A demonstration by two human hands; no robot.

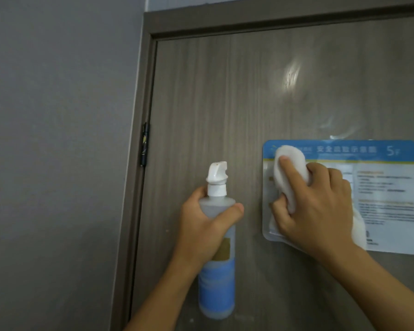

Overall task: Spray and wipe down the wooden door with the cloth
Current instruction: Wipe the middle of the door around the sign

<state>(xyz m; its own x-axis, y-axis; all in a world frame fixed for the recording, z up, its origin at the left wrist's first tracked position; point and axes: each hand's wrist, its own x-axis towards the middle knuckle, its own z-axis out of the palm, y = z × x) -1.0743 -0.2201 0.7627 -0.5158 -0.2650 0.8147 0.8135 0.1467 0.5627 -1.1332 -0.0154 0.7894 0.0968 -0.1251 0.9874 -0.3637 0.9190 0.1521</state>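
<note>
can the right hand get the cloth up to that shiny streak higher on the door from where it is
Probably yes: the right hand holds the cloth on the notice, and only bare door lies between it and the streak.

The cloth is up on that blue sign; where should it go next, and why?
Probably slide the cloth up off the sign onto the door. The right hand presses it on the sign's upper left corner, while wet-looking streaks shine on the wood above. The left hand holds the bottle.
</note>
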